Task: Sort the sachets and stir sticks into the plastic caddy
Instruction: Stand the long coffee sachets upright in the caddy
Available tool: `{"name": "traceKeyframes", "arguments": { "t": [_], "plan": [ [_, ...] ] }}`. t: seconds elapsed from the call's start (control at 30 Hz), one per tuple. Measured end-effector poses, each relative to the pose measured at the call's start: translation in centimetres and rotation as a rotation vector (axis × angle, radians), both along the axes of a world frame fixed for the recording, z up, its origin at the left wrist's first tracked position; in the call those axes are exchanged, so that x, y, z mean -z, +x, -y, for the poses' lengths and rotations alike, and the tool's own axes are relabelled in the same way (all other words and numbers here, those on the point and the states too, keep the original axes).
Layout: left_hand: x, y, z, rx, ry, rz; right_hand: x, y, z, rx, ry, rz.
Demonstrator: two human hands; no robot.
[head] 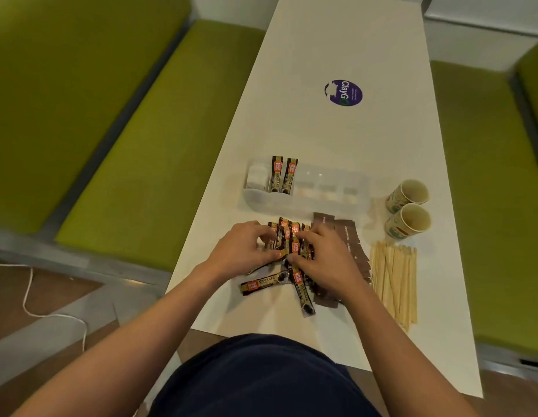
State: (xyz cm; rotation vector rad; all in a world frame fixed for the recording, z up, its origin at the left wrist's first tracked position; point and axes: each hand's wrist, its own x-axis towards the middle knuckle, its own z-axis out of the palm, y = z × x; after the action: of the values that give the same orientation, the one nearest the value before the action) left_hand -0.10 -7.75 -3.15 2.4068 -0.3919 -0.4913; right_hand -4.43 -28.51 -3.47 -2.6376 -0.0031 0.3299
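Person's left hand (245, 251): fingers curled onto the coffee sachet pile (287, 236) on the white surface (322, 139), just in front of the clear caddy (261, 201), which holds two upright sachets (282, 176). Right hand (329, 261): fingers likewise grip the pile. Brown sachets (350, 236), then stir sticks (394, 275), lie loose further right.

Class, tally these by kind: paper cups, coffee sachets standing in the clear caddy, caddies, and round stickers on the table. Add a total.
Paper cups: 2
Coffee sachets standing in the caddy: 2
Caddy: 1
Round sticker: 1
Total: 6
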Motion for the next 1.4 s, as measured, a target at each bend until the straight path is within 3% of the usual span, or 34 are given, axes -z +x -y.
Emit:
{"name": "traceKeyframes", "arguments": {
  "t": [0.13, 0.27, 0.47, 0.73, 1.0, 1.2, 1.4],
  "plan": [
    [0.6, -0.4, 0.5, 0.090, 0.083, 0.012, 0.4, 0.1, -0.2, -0.028, -0.100, 0.007],
    [0.3, -0.3, 0.6, 0.040, -0.014, -0.029, 0.5, 0.7, -0.3, 0.015, -0.053, -0.003],
    [-1.8, 0.0, -0.1, -0.116, -0.234, -0.160, -1.3, 0.8, 0.6, 0.166, 0.333, -0.031],
    [-7.5, 5.2, -0.6, -0.266, -0.452, -0.032, -4.4, 0.9, 2.0, 0.319, 0.745, 0.010],
    [-7.6, 11.9, 1.9, -0.162, -0.255, 0.269, -7.4, 2.7, 2.1, 0.399, 0.820, 0.158],
    [-4.9, 14.5, 2.7, -0.091, -0.039, 0.228, -7.8, 6.6, 1.7, 0.424, 0.768, 0.293],
    [-3.5, 14.7, 3.2, -0.089, 0.070, 0.227, -6.7, 12.6, 1.3, 0.347, 0.510, 0.300]
  ]
}}
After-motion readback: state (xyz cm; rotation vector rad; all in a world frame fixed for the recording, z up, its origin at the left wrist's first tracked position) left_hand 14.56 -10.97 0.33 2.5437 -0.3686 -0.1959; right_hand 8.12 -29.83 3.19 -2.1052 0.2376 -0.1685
